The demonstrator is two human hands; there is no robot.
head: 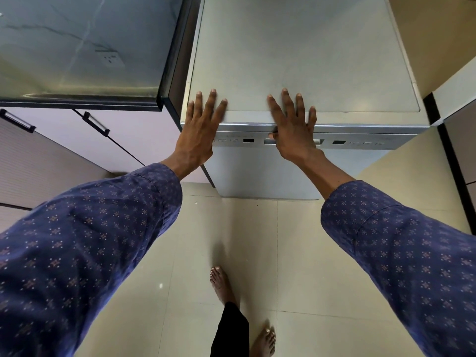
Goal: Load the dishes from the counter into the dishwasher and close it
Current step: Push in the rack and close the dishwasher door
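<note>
counter (77,47) left of dishwasher (296,60) | both hands apparently on dishwasher's front edge

Pale beige floor tiles (257,253) with thin grout lines spread below, glossy with soft reflected light; at left a dark-edged glossy countertop (77,47) overhangs pale lilac cabinet doors (64,140) with black bar handles (95,123); at right stand beige panels (438,34) with black trim.
</note>
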